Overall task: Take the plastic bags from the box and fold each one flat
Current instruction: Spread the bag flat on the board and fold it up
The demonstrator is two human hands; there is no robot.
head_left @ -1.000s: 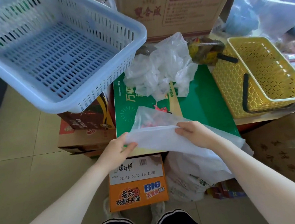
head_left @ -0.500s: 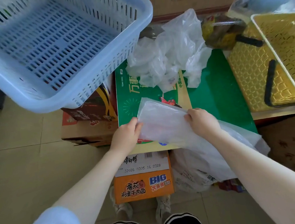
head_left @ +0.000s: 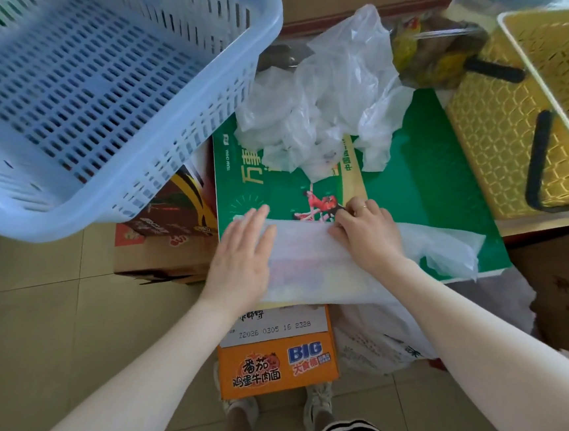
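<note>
A person is working over a green printed cardboard carton (head_left: pixel 445 180) that is serving as a folding surface, and one thin, translucent white plastic bag (head_left: pixel 309 264) is lying across its near edge, already doubled into a long band with a straight crease along its far side. The left hand (head_left: pixel 242 263) is lying flat on the left end of that band, fingers straight and spread, pressing it down. The right hand (head_left: pixel 369 233) is resting on the band's right part with its fingers curled, seemingly pinching the folded edge near the crease; the fingertips are partly hidden, so how much film they are gripping is unclear. To the right of that hand the rest of the bag is trailing loose and wrinkled toward the carton's right edge, so this bag looks only partly folded, with at least one further fold and a smoothing pass probably remaining. Further back on the same carton a crumpled heap of clear plastic bags (head_left: pixel 328 108) is waiting, unfolded and well apart from the hands. No finished stack of flat bags is showing anywhere, so the task appears to be in an early stage. Which box the bags are coming from cannot be told here.
</note>
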